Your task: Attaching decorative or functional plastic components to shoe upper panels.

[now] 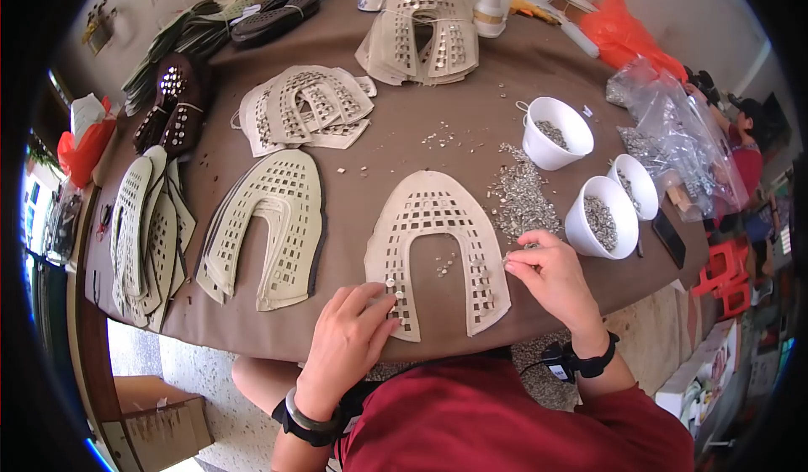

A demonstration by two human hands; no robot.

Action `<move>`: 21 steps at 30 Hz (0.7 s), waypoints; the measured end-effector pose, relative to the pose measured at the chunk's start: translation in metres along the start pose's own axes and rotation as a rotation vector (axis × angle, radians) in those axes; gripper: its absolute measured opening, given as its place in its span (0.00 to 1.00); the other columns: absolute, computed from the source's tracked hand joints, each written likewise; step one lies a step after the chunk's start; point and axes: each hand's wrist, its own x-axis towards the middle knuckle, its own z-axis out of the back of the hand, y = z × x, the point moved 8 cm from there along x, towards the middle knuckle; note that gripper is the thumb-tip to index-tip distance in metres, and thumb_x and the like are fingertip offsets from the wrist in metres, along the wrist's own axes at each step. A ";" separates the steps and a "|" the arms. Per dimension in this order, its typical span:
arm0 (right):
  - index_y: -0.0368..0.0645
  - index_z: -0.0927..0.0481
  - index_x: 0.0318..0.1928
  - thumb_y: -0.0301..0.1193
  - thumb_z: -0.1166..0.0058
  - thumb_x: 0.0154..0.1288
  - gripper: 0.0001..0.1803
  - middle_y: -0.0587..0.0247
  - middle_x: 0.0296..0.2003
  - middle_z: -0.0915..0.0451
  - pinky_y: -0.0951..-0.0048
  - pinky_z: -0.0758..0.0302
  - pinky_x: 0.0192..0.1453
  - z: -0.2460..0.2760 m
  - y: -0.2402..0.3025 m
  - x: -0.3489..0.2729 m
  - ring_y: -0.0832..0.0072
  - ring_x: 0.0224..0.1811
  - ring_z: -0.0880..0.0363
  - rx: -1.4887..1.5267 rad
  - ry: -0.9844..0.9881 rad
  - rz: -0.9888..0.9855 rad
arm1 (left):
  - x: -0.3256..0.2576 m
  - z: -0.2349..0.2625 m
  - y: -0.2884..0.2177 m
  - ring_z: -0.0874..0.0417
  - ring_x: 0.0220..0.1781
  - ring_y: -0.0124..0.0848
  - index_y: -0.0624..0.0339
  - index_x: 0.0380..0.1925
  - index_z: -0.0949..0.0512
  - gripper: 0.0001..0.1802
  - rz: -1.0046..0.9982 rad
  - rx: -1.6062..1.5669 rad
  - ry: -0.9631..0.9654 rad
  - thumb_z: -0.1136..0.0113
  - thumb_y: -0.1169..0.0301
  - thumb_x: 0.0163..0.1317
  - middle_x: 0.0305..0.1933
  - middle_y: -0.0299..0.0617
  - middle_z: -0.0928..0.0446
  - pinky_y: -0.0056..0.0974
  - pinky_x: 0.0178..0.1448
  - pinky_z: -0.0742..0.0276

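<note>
A beige U-shaped piece [432, 186] with rows of square holes lies flat in front of me, its curved end pointing away. It looks like a shoe upper. Small shiny metal studs sit along its right leg, and a couple of studs [399, 295] are by its left leg. My left hand [347, 333] rests at that left leg, fingers bent close together at its edge; whatever is between them is hidden. Just right of the piece, my right hand [551, 274] is closed in a pinch, with a tiny shiny stud at its fingertips. A few loose studs [446, 264] lie inside the U.
A heap of studs [523, 198] spreads to the right, near white cups [579, 240] holding more. Stacked punched pieces [282, 186] stand left and at the back [459, 17]. Dark strapped pieces [181, 93] lie far left. Plastic bags [673, 135] and a phone [669, 239] sit right.
</note>
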 end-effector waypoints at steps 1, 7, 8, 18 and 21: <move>0.40 0.11 0.38 0.29 0.35 0.61 0.07 0.57 0.38 0.16 0.65 0.23 0.40 0.000 0.005 0.001 0.61 0.33 0.17 0.002 0.008 0.001 | 0.003 -0.001 0.001 0.21 0.48 0.47 0.62 0.46 0.18 0.16 0.008 -0.001 0.001 0.33 0.74 0.57 0.50 0.46 0.21 0.46 0.54 0.24; 0.40 0.11 0.35 0.29 0.33 0.58 0.06 0.58 0.31 0.17 0.68 0.22 0.34 -0.037 0.054 0.023 0.64 0.29 0.16 0.260 0.148 0.024 | 0.016 -0.004 0.012 0.20 0.43 0.48 0.64 0.45 0.18 0.13 0.109 -0.048 -0.103 0.38 0.79 0.59 0.44 0.49 0.21 0.46 0.49 0.23; 0.41 0.11 0.34 0.29 0.33 0.58 0.06 0.57 0.29 0.17 0.67 0.22 0.35 -0.046 0.062 0.027 0.62 0.29 0.16 0.287 0.146 0.067 | 0.017 -0.006 0.012 0.20 0.43 0.48 0.64 0.45 0.18 0.13 0.108 -0.049 -0.103 0.38 0.79 0.59 0.44 0.49 0.21 0.46 0.49 0.23; 0.38 0.13 0.34 0.29 0.37 0.59 0.07 0.50 0.27 0.16 0.64 0.22 0.37 -0.105 0.071 0.059 0.63 0.29 0.15 0.228 0.354 0.054 | 0.016 -0.015 0.024 0.20 0.40 0.47 0.67 0.45 0.18 0.12 0.129 -0.094 -0.217 0.40 0.80 0.61 0.39 0.49 0.24 0.46 0.45 0.23; 0.38 0.13 0.33 0.29 0.37 0.58 0.07 0.51 0.25 0.16 0.65 0.22 0.37 -0.107 0.071 0.065 0.63 0.28 0.15 0.200 0.356 0.057 | 0.015 -0.014 0.024 0.21 0.40 0.47 0.67 0.46 0.18 0.12 0.116 -0.078 -0.232 0.40 0.80 0.61 0.39 0.49 0.25 0.46 0.45 0.24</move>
